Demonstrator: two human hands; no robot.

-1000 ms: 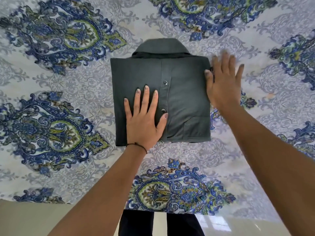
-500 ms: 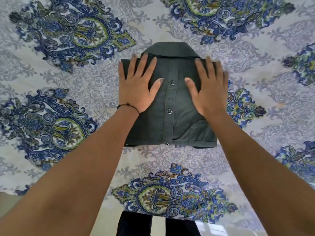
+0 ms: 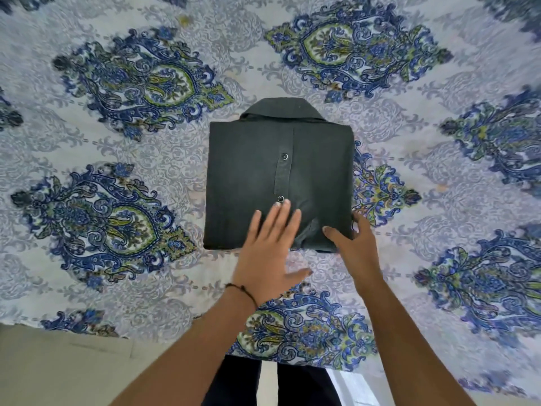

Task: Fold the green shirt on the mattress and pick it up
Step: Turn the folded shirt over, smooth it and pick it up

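Observation:
The dark green shirt [image 3: 257, 177] lies folded into a neat rectangle on the patterned mattress sheet [image 3: 117, 148], collar at the far end and button placket facing up. My left hand [image 3: 270, 253] lies flat with spread fingers over the shirt's near edge, fingertips just below the lower button. My right hand [image 3: 354, 244] is at the near right corner of the shirt, thumb on top of the cloth and fingers along its right edge. Whether those fingers are under the fabric is hidden.
The sheet with blue and green paisley motifs covers the whole mattress around the shirt. The mattress's near edge [image 3: 87, 332] runs along the bottom, with beige floor [image 3: 73, 370] below it. My dark trouser legs [image 3: 272, 382] stand against that edge.
Both hands have slid from the shirt's upper part near the collar down to its near edge. The right hand has moved out to the near right corner.

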